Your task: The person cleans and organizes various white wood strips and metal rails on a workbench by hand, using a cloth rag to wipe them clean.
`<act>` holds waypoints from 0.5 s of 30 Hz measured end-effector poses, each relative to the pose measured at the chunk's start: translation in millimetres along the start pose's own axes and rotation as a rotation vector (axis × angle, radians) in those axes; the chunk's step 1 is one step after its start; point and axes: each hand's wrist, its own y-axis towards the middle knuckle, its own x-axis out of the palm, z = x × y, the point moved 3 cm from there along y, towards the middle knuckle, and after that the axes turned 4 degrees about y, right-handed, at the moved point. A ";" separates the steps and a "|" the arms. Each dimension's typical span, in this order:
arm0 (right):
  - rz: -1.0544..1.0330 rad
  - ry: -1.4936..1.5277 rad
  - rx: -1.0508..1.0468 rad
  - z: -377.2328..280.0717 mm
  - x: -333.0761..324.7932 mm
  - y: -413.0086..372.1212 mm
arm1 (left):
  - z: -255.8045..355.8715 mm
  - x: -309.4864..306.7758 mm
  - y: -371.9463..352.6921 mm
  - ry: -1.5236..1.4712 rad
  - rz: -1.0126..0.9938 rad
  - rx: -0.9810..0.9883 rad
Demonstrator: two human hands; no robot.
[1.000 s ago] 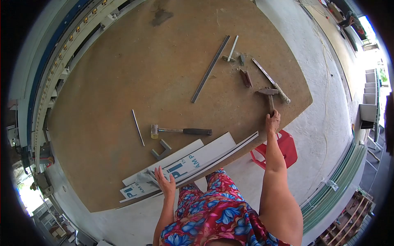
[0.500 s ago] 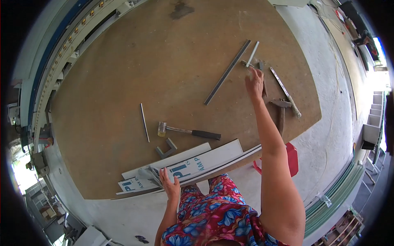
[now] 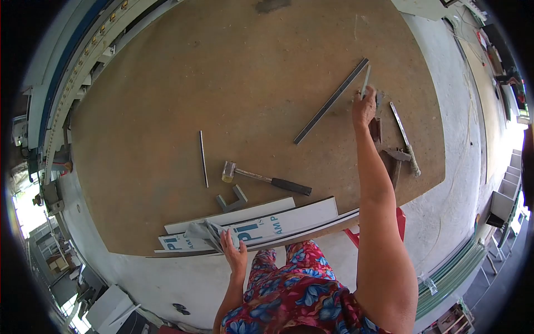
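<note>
At the near edge of the table, my left hand [image 3: 235, 255] grips a crumpled grey plastic film [image 3: 207, 232], its fingers over the printed white strips [image 3: 295, 218]. My right arm reaches far across the table. There, my right hand [image 3: 364, 110] has its fingers closed at the near end of a thin pale rod [image 3: 366, 79]; the fingers partly cover that end. Left of this hand lies a long dark metal bar [image 3: 331, 101]. Just right of it, a hammer [image 3: 377, 128] is partly hidden by the hand and forearm.
A mallet with a black grip [image 3: 267, 179], a grey angled bracket [image 3: 232, 199] and a thin metal rod [image 3: 203, 159] lie nearer on the brown table [image 3: 183, 83]. At right are another hammer [image 3: 397, 156] and a tool with a wrapped handle [image 3: 405, 139]. A red stool [image 3: 400, 222] stands below the edge.
My right hand has come down to the pale rod, and its fingers have closed at the rod's near end. My left hand stays at the film. The view has shifted slightly.
</note>
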 end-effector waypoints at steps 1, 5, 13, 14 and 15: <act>0.053 0.030 0.066 -4.7 -7.1 -3.9 | 0.8 -1.3 2.3 -0.007 0.006 -0.006; -0.081 0.061 0.278 14.6 24.2 -11.5 | 4.3 2.9 12.4 0.001 0.022 -0.006; -0.330 -0.210 0.421 -36.2 38.6 -35.1 | 18.7 -2.2 24.7 -0.061 0.076 0.027; -0.337 -0.173 0.421 -38.5 35.1 -35.8 | 18.8 -3.7 25.5 -0.059 0.087 0.039; -0.362 -0.092 0.397 -27.5 40.5 -33.7 | 18.6 -5.3 27.8 -0.057 0.100 0.053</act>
